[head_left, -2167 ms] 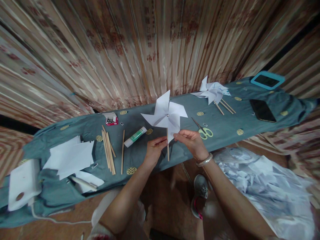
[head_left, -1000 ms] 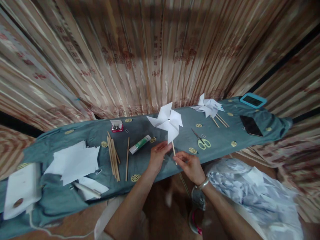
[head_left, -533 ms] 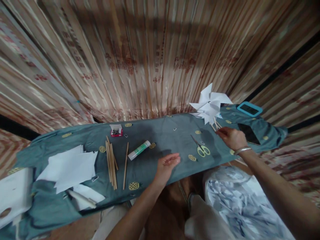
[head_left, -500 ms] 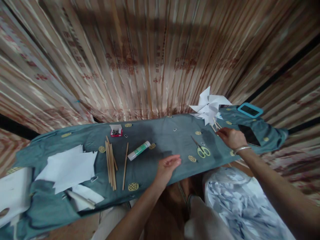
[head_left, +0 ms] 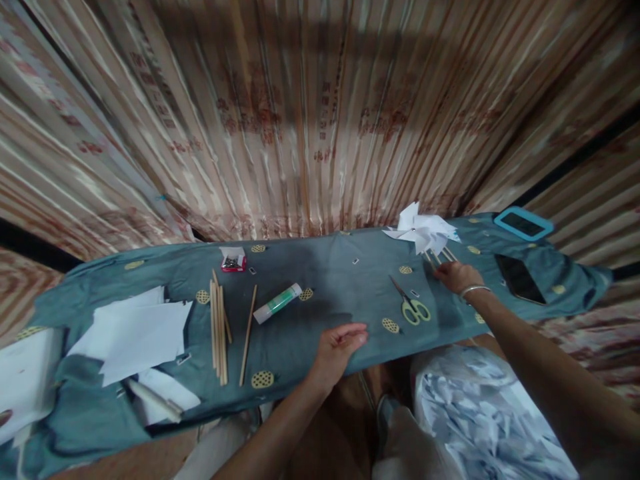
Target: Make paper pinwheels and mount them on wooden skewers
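White paper pinwheels [head_left: 416, 233] on thin wooden sticks lie bunched at the back right of the cloth-covered table. My right hand [head_left: 456, 275], with a bangle at the wrist, pinches the lower end of a pinwheel's stick there. Exactly how many sticks its fingers touch is hidden. My left hand [head_left: 336, 350] hovers by the table's front edge, fingers loosely stretched, holding nothing. Between the two hands lie scissors [head_left: 414, 310] with light green handles. A glue stick [head_left: 277, 303] is to the left of them.
Several wooden sticks [head_left: 219, 333] and a single stick [head_left: 248, 337] lie left of centre, below a small red box [head_left: 233, 260] of pins. White paper sheets [head_left: 145, 340] and a glue gun [head_left: 25, 380] are farther left. A phone [head_left: 520, 277] and blue-framed device [head_left: 525, 223] lie right.
The pinwheel in my right hand has come down from upright onto the others at the back right. My left hand has barely moved. The view has shifted slightly.
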Available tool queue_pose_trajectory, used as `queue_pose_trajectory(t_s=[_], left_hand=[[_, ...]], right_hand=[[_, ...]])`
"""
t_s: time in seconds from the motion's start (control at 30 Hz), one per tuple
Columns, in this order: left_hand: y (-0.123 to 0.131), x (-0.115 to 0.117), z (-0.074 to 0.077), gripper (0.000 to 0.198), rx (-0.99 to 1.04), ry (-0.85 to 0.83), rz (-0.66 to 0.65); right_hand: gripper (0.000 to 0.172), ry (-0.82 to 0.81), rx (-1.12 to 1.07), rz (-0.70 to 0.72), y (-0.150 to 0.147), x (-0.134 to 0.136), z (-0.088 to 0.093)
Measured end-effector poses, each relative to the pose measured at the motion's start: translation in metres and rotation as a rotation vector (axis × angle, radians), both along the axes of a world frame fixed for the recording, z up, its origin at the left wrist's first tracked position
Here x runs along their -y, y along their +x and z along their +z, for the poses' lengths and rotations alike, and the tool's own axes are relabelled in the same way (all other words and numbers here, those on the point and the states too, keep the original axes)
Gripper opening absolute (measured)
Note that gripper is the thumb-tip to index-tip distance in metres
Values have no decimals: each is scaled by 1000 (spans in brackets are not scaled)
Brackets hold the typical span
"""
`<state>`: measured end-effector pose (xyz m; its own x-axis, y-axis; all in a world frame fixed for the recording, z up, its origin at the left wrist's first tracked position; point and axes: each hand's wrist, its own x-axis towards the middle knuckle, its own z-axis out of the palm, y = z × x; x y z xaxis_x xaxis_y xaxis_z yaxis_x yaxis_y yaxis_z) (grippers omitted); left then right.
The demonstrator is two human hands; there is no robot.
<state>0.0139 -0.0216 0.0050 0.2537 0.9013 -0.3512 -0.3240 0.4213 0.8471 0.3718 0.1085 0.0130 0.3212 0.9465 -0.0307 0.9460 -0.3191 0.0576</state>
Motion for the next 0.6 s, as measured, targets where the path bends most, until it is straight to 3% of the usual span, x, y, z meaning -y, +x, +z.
queue_pose_trajectory(t_s=[0.2, 0.3, 0.37, 0.53, 0.6], left_hand=[[-1, 4, 3, 29, 39, -14, 9], [-1, 5, 6, 33, 77, -22, 32], [-1, 6, 9, 35, 73, -14, 32], [-6, 18, 19, 51, 68, 20, -11], [-11, 27, 26, 51, 96, 32, -30]], right_hand=[[24, 3, 5, -9, -9, 16, 10], [28, 218, 35, 90, -36, 35, 12], [30, 296, -20, 214, -70, 49, 7], [33, 268, -293, 597, -192, 84, -29], [35, 376, -399, 633, -229, 91, -43]])
